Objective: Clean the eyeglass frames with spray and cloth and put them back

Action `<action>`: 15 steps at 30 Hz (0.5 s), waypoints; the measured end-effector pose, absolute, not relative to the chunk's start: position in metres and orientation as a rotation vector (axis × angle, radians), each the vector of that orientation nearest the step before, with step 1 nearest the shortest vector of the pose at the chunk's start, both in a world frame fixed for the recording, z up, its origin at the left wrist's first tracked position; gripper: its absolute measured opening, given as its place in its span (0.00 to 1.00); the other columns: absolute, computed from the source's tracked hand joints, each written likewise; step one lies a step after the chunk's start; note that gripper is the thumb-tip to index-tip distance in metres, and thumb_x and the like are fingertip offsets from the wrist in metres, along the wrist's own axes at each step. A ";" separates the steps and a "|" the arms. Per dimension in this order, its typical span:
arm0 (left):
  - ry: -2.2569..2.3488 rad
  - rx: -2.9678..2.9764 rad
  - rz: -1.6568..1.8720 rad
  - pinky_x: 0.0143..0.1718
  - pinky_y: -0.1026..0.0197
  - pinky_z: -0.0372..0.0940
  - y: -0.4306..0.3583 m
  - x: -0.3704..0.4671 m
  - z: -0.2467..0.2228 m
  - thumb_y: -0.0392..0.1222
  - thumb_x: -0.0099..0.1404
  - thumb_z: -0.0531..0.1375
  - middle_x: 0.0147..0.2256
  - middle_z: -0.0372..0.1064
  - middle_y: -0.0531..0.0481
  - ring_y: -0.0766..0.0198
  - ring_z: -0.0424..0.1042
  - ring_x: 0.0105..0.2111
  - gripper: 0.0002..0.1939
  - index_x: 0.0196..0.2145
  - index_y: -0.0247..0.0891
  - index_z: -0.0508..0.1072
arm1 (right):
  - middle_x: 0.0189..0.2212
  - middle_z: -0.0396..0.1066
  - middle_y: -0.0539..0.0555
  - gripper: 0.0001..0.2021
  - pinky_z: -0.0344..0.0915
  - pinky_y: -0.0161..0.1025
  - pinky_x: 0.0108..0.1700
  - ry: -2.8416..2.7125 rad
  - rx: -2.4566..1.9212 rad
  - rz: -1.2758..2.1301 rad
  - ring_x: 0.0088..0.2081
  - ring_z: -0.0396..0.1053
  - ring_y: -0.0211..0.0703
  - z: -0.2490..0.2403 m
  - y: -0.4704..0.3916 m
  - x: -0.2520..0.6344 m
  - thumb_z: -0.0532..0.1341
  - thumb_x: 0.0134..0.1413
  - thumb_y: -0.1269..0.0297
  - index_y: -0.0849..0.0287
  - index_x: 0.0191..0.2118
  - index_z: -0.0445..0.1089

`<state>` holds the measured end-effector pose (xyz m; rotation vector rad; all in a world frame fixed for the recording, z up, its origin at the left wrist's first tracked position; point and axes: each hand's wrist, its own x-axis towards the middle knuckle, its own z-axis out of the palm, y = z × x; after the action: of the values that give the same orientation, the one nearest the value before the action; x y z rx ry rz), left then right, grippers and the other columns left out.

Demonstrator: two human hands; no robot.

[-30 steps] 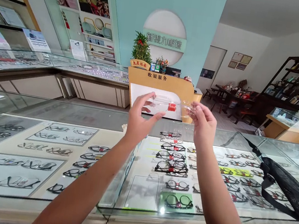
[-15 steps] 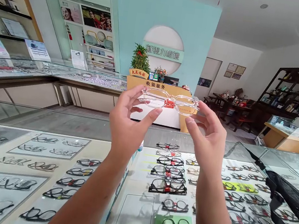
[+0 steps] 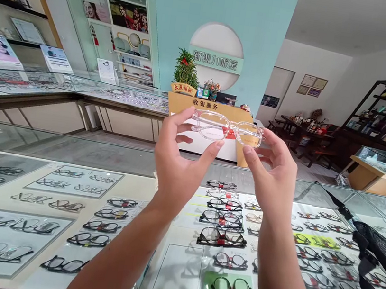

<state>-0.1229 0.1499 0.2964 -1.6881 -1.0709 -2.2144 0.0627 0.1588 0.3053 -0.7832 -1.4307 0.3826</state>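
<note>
A pair of clear-framed glasses [image 3: 231, 127] is held up above the glass display counter, its lenses side by side and a red label behind the bridge. My left hand [image 3: 185, 162] grips its left end between thumb and fingers. At the right end, my right hand [image 3: 271, 170] pinches the frame near the hinge, thumb below the lens. Beneath my hands, dark-framed glasses [image 3: 222, 237] lie in a column inside the counter. Lower down, another dark pair [image 3: 232, 288] rests on a green tray.
The glass counter [image 3: 175, 272] spans the foreground, with rows of glasses on both sides. A black strapped bag [image 3: 379, 252] lies at the right. Farther back stand a wooden cashier desk [image 3: 180, 102] and a long showcase [image 3: 124, 120].
The view has shifted slightly, and both hands with the clear glasses appear a little farther right. My thumbs are closer together, with the glasses still held at both ends.
</note>
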 end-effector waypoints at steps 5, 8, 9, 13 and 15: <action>-1.012 -1.663 -2.160 0.51 0.50 0.75 0.146 -0.122 0.297 0.44 0.65 0.77 0.64 0.76 0.42 0.52 0.80 0.56 0.35 0.66 0.48 0.72 | 0.62 0.80 0.59 0.26 0.81 0.56 0.52 -1.442 -0.755 0.439 0.49 0.82 0.52 0.303 0.163 0.063 0.74 0.63 0.53 0.46 0.66 0.78; -1.058 -1.657 -2.134 0.50 0.50 0.75 0.144 -0.121 0.298 0.46 0.66 0.76 0.64 0.76 0.42 0.51 0.80 0.56 0.35 0.67 0.48 0.71 | 0.62 0.80 0.60 0.26 0.81 0.56 0.52 -1.455 -0.759 0.428 0.49 0.82 0.51 0.303 0.164 0.063 0.73 0.64 0.53 0.46 0.66 0.78; -1.073 -1.654 -2.131 0.51 0.50 0.75 0.143 -0.121 0.298 0.47 0.66 0.76 0.64 0.76 0.42 0.51 0.80 0.56 0.35 0.67 0.48 0.71 | 0.62 0.80 0.60 0.26 0.81 0.56 0.52 -1.459 -0.763 0.424 0.49 0.82 0.51 0.303 0.164 0.063 0.73 0.64 0.53 0.47 0.66 0.78; -1.097 -1.656 -2.152 0.52 0.49 0.75 0.141 -0.120 0.299 0.47 0.66 0.76 0.64 0.76 0.42 0.51 0.79 0.57 0.35 0.67 0.48 0.71 | 0.62 0.80 0.60 0.26 0.80 0.55 0.50 -1.452 -0.781 0.415 0.47 0.81 0.50 0.304 0.162 0.063 0.73 0.64 0.54 0.48 0.65 0.78; -1.105 -1.666 -2.169 0.53 0.49 0.75 0.141 -0.119 0.299 0.46 0.66 0.76 0.65 0.76 0.42 0.51 0.79 0.57 0.34 0.66 0.47 0.72 | 0.61 0.81 0.60 0.25 0.79 0.55 0.49 -1.439 -0.789 0.388 0.47 0.81 0.50 0.305 0.161 0.062 0.73 0.63 0.54 0.49 0.64 0.78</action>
<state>-0.1194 0.1411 0.2993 -1.6657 -1.1052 -2.1691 0.0624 0.1610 0.3047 -0.7891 -1.4395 0.3883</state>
